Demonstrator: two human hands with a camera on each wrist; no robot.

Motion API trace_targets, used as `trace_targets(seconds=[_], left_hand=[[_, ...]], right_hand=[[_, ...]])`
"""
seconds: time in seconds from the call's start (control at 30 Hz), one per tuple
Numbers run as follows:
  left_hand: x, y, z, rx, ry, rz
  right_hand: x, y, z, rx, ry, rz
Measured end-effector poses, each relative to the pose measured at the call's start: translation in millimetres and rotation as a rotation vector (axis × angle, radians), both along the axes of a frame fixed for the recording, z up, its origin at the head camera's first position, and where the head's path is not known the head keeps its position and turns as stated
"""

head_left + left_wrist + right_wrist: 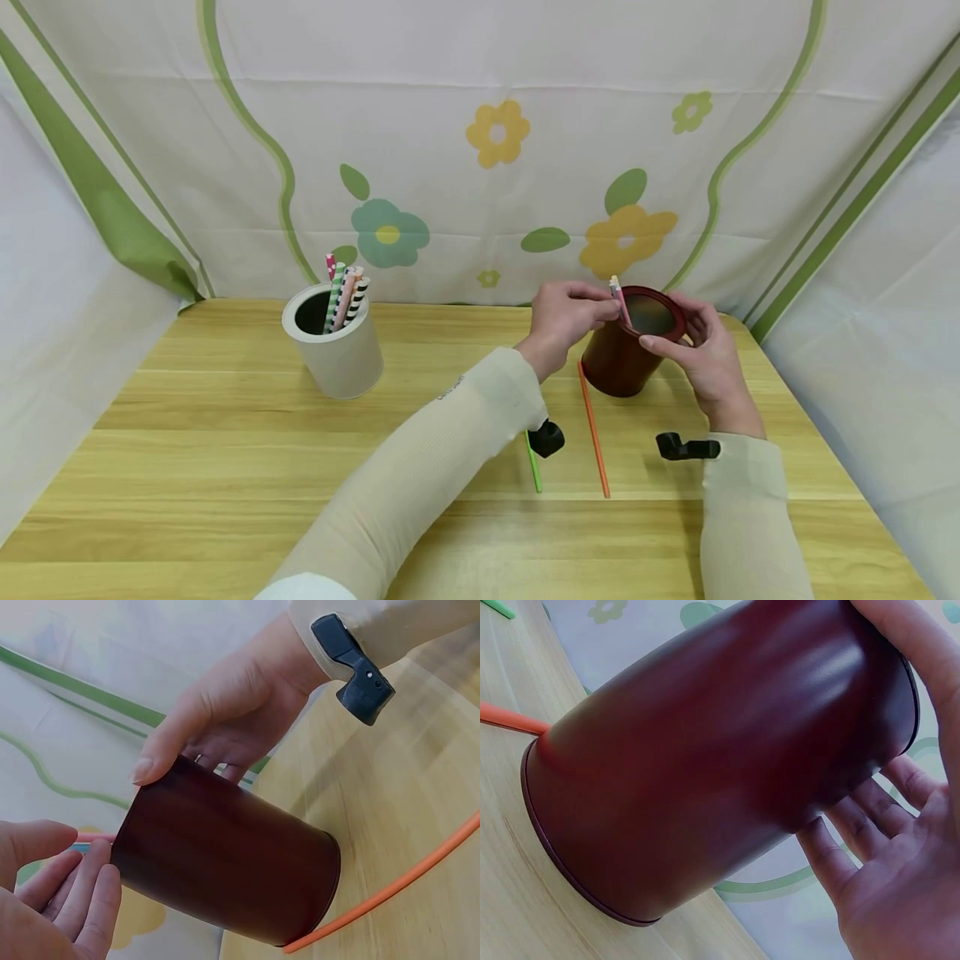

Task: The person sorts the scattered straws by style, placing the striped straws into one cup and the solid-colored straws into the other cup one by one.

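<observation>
My left hand (564,323) pinches a few thin coloured straws (617,292) at the left rim of a dark red cup (618,367). Their lower ends reach inside the cup, and pink and blue ones show between thumb and fingers in the left wrist view. From the right side, my right hand (708,358) holds the cup near its top, thumb in front and fingers behind. The cup stands upright on the table. An orange straw (594,433) lies just in front of it, one end close to its base. A green straw (535,471) lies partly hidden by the left sleeve and wrist camera.
On the left stands a white cup (348,367) with several patterned straws (347,296) leaning in it. Behind the wooden table (187,467) hangs a flowered curtain (420,125), close to the back edge. White cloth hangs at both sides.
</observation>
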State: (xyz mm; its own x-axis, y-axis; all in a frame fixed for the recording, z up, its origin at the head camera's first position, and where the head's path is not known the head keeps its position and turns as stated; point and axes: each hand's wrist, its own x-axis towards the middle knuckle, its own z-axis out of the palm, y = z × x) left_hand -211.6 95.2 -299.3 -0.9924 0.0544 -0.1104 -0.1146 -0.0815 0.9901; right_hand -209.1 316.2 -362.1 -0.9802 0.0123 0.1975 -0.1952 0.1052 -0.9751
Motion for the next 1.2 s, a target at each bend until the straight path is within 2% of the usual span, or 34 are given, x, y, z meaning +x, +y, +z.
trace_targets(seconds=[0.27, 0.43, 0.7, 1.0, 1.2], left_hand=[[1.1, -10.2, -1.9, 0.086, -0.035, -0.021], [4.8, -23.3, -3.8, 0.059, -0.039, -0.043], [7.3, -47.8, -13.9, 0.093, -0.097, -0.052], [11.2, -77.8, -45.0, -0.045, -0.165, 0.019], [14.6, -85.6, -67.1, -0.183, -0.210, 0.048]], right_hand=[[-0.1, 0.9, -0.6, -0.001, 0.004, 0.001], [-0.5, 1.3, -1.2, -0.008, 0.010, -0.003], [-0.3, 1.5, -2.0, -0.024, 0.016, -0.001], [-1.4, 1.7, -1.1, -0.018, 0.025, -0.001], [-0.9, 1.2, -1.7, -0.021, 0.021, 0.000]])
